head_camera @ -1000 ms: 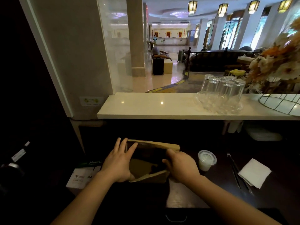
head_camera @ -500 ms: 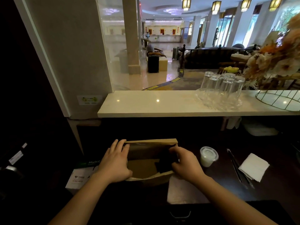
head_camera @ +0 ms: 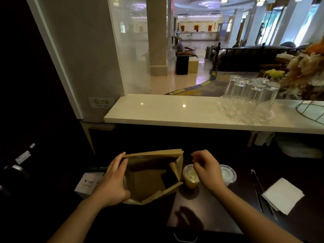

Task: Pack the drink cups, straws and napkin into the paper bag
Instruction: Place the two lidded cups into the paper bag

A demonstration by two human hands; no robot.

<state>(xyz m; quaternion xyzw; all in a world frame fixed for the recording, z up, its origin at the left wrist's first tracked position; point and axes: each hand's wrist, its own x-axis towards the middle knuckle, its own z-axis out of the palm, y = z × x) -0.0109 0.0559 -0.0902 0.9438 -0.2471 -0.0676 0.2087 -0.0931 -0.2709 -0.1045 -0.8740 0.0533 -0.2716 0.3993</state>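
Left hand (head_camera: 112,181) grips the left wall of the paper bag (head_camera: 145,179), fingers curled over the rim, holding the mouth spread. Right hand (head_camera: 206,169) hovers empty just right of the bag, fingers loosely bent, above two drink cups. The bag is brown, stands upright on the dark counter (head_camera: 201,207), and its interior shows bare paper plus a dark patch that cannot be identified. Yellow-drink cup (head_camera: 190,177) with clear lid stands touching or just beside the bag's right wall. White-drink cup (head_camera: 228,174) is partly hidden behind the right hand. Black straws (head_camera: 256,188) lie further right, beside a folded white napkin (head_camera: 282,195).
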